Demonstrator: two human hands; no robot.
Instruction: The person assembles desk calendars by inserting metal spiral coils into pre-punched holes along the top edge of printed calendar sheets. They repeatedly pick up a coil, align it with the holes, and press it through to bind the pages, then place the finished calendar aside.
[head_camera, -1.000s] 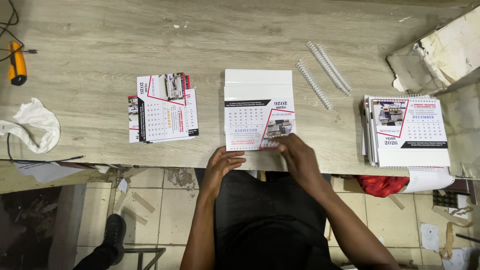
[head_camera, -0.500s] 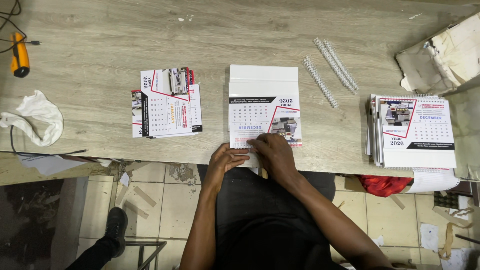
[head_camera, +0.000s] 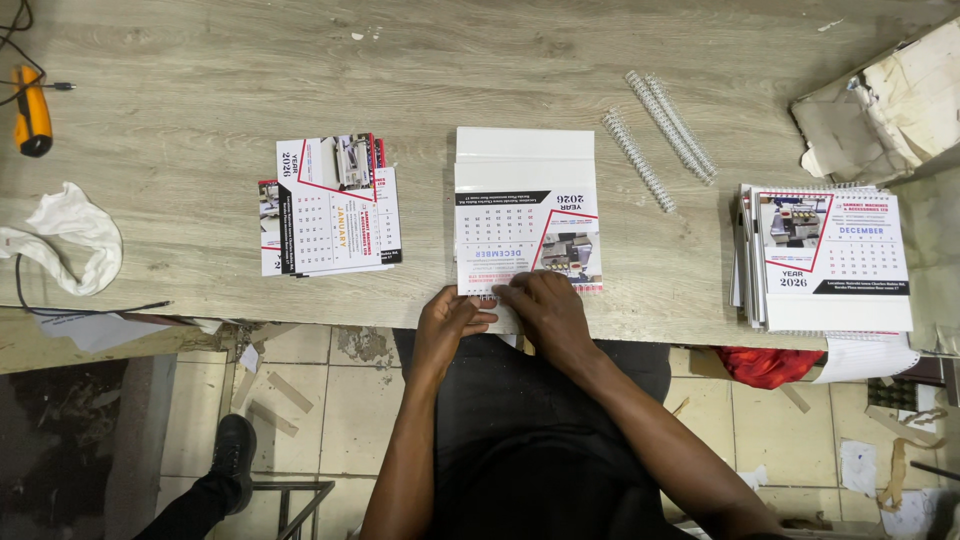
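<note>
My left hand (head_camera: 447, 318) and right hand (head_camera: 545, 305) pinch the calendar (head_camera: 527, 225) edge on the table (head_camera: 200, 80); loose grip could let pages slide crooked.

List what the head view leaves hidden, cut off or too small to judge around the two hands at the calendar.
- Near edge of the calendar stack: covered by the left hand and right hand.
- Whether the fingers pinch a binding coil: too small.
- Cardboard box: cut off by the right edge.
</note>
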